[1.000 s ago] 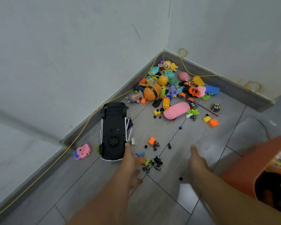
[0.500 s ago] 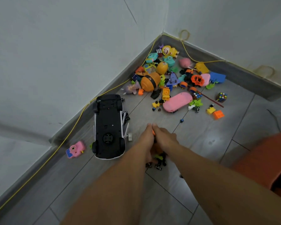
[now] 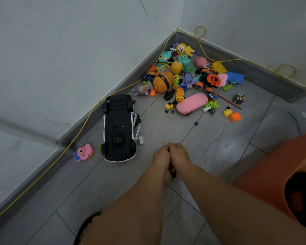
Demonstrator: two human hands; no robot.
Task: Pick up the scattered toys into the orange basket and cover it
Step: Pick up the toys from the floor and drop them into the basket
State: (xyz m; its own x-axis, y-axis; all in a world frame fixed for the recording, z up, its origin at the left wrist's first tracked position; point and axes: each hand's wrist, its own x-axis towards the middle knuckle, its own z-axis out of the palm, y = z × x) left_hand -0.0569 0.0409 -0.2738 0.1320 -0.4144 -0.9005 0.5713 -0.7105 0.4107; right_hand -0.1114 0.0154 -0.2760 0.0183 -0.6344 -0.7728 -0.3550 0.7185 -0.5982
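My left hand (image 3: 160, 159) and my right hand (image 3: 180, 156) are pressed side by side on the grey floor, cupped around several small toy pieces. A dark bit (image 3: 173, 174) shows between the wrists; the rest is hidden by the hands. The orange basket (image 3: 265, 174) stands at the right edge, its dark opening facing me, with toys inside. An upside-down black toy car (image 3: 118, 128) lies just left of my hands, and a pink toy camera (image 3: 83, 152) is further left by the wall.
A heap of toys (image 3: 184, 76) fills the room corner, with a pink oval case (image 3: 192, 103), a puzzle cube (image 3: 239, 98) and an orange brick (image 3: 235, 117) in front. A yellow cable (image 3: 78, 135) runs along the skirting. A dark sandal (image 3: 88, 227) is at the bottom.
My hands came together from apart and closed over the small toys near the car. Those loose pieces no longer show on the floor.
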